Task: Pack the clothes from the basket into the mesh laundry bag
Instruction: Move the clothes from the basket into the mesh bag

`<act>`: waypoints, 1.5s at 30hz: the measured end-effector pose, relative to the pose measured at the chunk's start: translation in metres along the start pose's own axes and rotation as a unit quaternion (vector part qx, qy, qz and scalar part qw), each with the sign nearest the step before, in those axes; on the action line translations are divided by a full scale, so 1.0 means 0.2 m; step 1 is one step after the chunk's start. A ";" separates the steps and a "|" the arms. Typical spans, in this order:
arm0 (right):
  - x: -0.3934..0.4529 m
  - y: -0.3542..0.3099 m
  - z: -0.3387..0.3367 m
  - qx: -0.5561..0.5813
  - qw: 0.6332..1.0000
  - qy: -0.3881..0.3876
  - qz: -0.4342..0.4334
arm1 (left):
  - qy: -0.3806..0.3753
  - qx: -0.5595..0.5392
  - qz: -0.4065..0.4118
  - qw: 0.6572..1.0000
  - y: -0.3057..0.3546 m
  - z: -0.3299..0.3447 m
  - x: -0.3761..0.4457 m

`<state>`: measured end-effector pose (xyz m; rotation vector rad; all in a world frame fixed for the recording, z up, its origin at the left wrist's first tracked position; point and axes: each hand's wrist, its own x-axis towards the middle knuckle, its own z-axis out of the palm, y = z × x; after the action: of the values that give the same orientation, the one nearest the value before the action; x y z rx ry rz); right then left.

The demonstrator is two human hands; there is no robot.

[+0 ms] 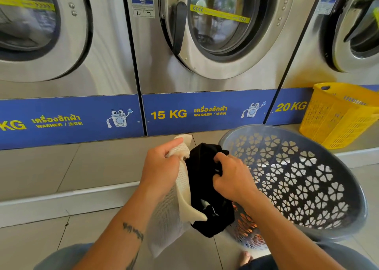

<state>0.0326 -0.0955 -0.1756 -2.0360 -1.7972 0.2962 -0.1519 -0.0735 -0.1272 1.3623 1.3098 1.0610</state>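
At lower centre we see two hands at work, the left hand (pixel 159 168) gripping one white mesh laundry bag (pixel 180 189), the right hand (pixel 230 177) clutching one black garment (pixel 203 179), beside two baskets, grey basket (pixel 307 179) and yellow basket (pixel 338 114), below three washers (pixel 215 81).

white mesh laundry bag (pixel 181 189), black garment (pixel 205 179), grey flower-pierced basket (pixel 303 179), perhaps orange inside
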 end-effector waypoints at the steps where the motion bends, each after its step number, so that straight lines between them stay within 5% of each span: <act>1: -0.01 -0.02 -0.01 0.071 0.997 -0.001 0.014 | 0.003 0.001 -0.002 1.000 0.00 -0.01 0.00; 5: -0.04 -0.11 -0.04 0.355 0.934 -0.026 0.028 | -0.014 0.006 0.010 1.000 0.02 -0.02 0.00; 8: -0.07 -0.16 0.00 0.444 0.893 -0.071 0.012 | -0.053 -0.026 0.020 0.998 0.04 -0.03 0.01; 14: -0.05 -0.24 0.16 0.324 0.930 -0.168 -0.033 | -0.140 -0.085 -0.008 0.986 0.04 -0.02 -0.04; 18: 0.02 -0.27 0.18 0.319 0.916 -0.240 -0.035 | -0.075 -0.086 -0.033 0.993 0.01 -0.10 0.00; 22: 0.03 -0.21 0.19 0.386 0.915 -0.114 0.024 | -0.018 -0.078 -0.051 0.995 -0.06 -0.18 0.06; 24: 0.03 -0.17 0.22 0.311 0.947 -0.058 0.061 | -0.006 -0.065 -0.058 0.996 -0.09 -0.17 0.07; 26: 0.02 -0.13 0.25 0.235 0.965 -0.093 0.071 | -0.006 -0.056 -0.065 0.996 -0.12 -0.14 0.06; 29: 0.00 -0.08 0.28 0.258 0.944 -0.184 0.090 | -0.020 -0.029 -0.076 0.997 -0.17 -0.10 0.06; 34: -0.09 -0.07 0.42 0.226 0.953 -0.164 0.117 | -0.042 0.050 -0.098 0.993 -0.28 -0.06 0.05; 41: -0.20 -0.11 0.64 0.187 0.965 -0.182 0.034 | -0.087 0.156 -0.126 0.976 -0.41 -0.13 -0.05; 45: -0.17 -0.17 0.67 0.191 0.949 -0.251 0.004 | -0.069 0.169 -0.130 0.975 -0.45 -0.19 -0.02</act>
<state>-0.0596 -0.1046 -0.2838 -1.7876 -1.8160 1.1570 -0.2073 -0.0769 -0.2085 1.4334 1.5622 0.5723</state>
